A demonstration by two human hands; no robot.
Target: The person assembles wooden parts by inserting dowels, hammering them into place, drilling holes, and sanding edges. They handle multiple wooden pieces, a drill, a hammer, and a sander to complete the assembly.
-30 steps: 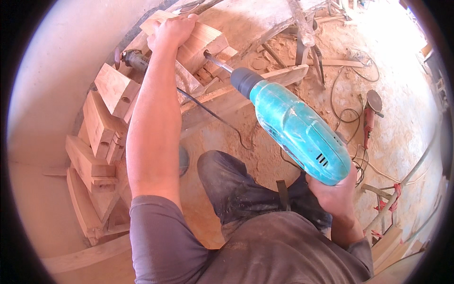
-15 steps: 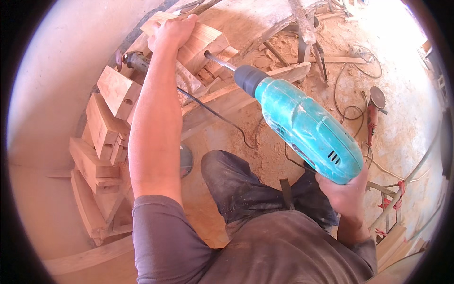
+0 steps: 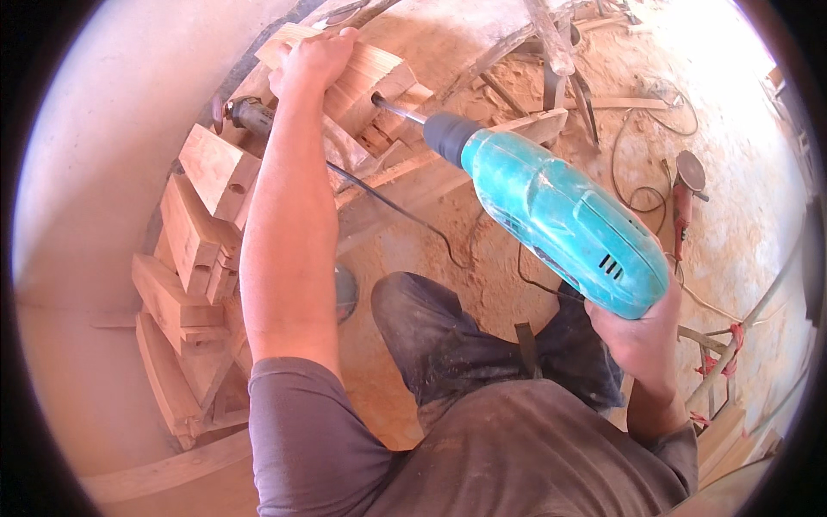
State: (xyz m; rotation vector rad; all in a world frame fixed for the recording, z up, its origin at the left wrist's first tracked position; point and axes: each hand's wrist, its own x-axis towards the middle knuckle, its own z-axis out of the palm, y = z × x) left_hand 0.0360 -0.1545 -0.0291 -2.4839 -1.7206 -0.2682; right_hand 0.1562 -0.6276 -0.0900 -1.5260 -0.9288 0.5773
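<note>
The hands are well apart: the left hand (image 3: 312,65) clamps over the block (image 3: 366,82), far and left of centre; the right hand (image 3: 637,340) is wrapped round the near, right end of the drill (image 3: 560,220). The bit (image 3: 401,110) sits in a hole in the block's end. The block looks stiff, solid and hard to harm, best held across its top; the drill looks heavy and rigid, best held by its handle.
</note>
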